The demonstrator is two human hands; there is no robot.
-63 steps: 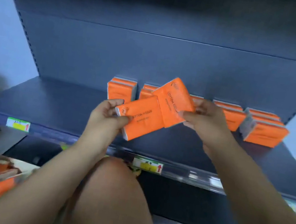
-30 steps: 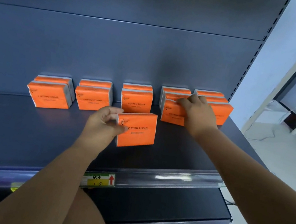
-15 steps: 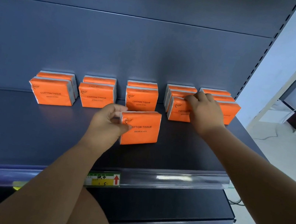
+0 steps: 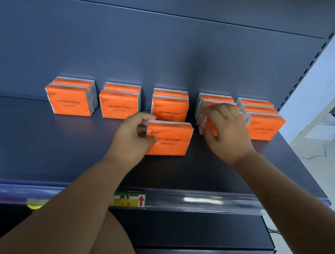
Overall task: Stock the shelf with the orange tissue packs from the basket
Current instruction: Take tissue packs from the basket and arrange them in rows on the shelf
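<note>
Orange tissue packs stand in several short columns along the back of the dark shelf (image 4: 28,137). My left hand (image 4: 133,134) grips the left end of one orange pack (image 4: 171,139), which stands upright on the shelf in front of the middle column (image 4: 169,107). My right hand (image 4: 227,132) covers and holds the front pack (image 4: 207,125) of the fourth column, with fingers on its top left edge and the thumb lower down. That pack is mostly hidden by the hand. The basket is out of view.
Two columns (image 4: 70,98) stand to the left and one (image 4: 264,124) at the far right by the shelf's end. A price tag (image 4: 128,199) sits on the front rail. A lower shelf (image 4: 200,231) and my knee (image 4: 104,244) are below.
Both packs came down from mid-air to the shelf. The right hand's pack joined the fourth column; the left hand's pack now stands in front of the middle column. The view shifted right.
</note>
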